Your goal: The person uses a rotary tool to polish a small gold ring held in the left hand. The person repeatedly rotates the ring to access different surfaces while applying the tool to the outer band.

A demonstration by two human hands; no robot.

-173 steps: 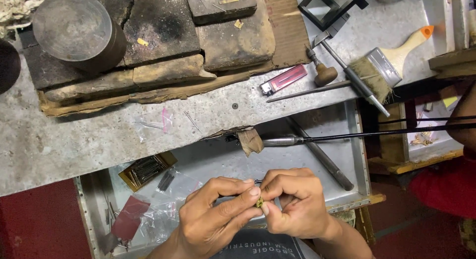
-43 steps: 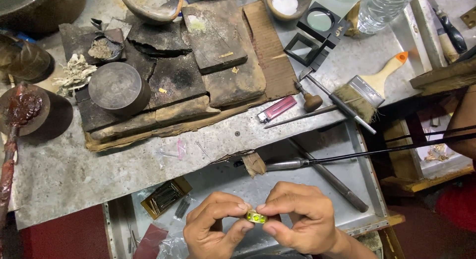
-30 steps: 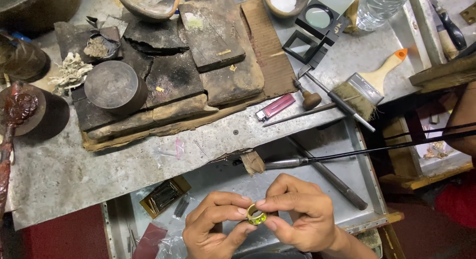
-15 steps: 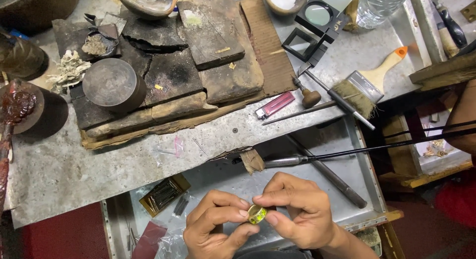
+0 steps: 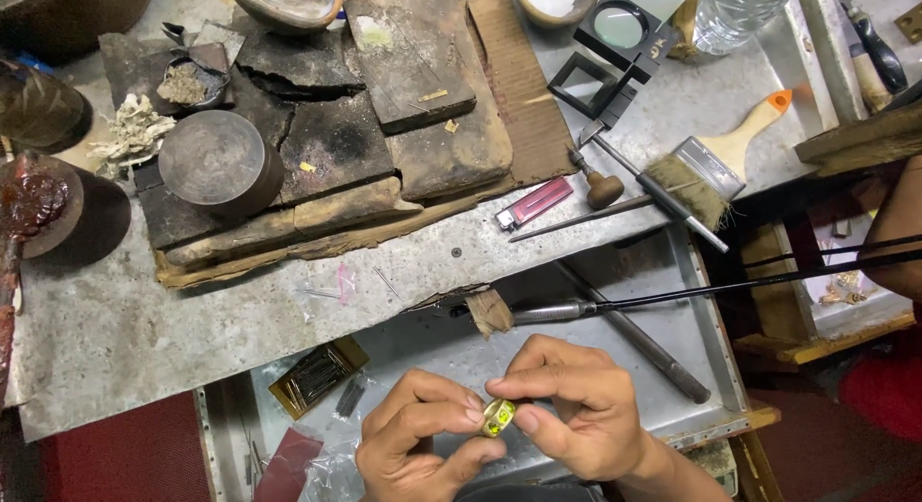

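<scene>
Both hands meet low over the open metal drawer [image 5: 672, 271], pinching one small gold ring [image 5: 497, 417] between them. The left hand [image 5: 423, 449] is curled nearly closed, thumb and forefinger tips on the ring's left side; the right hand [image 5: 576, 416] is just as closed, its fingertips on the ring's right and upper edge. The ring lies tilted, its band running roughly left to right between the fingertips, and a green stone faces up toward the camera.

Just beyond the hands, a steel-handled tool [image 5: 547, 313] with a taped neck juts over the drawer. In the drawer, left of the left hand, a small open box [image 5: 317, 375] holds thin dark rods.

Farther out on the bench sit charred blocks [image 5: 384, 108], a round metal cylinder [image 5: 219, 162] and a small dish [image 5: 192, 79] of grey grit. Beyond the right hand lie a pink lighter [image 5: 534, 202] and a flat brush [image 5: 715, 161].
</scene>
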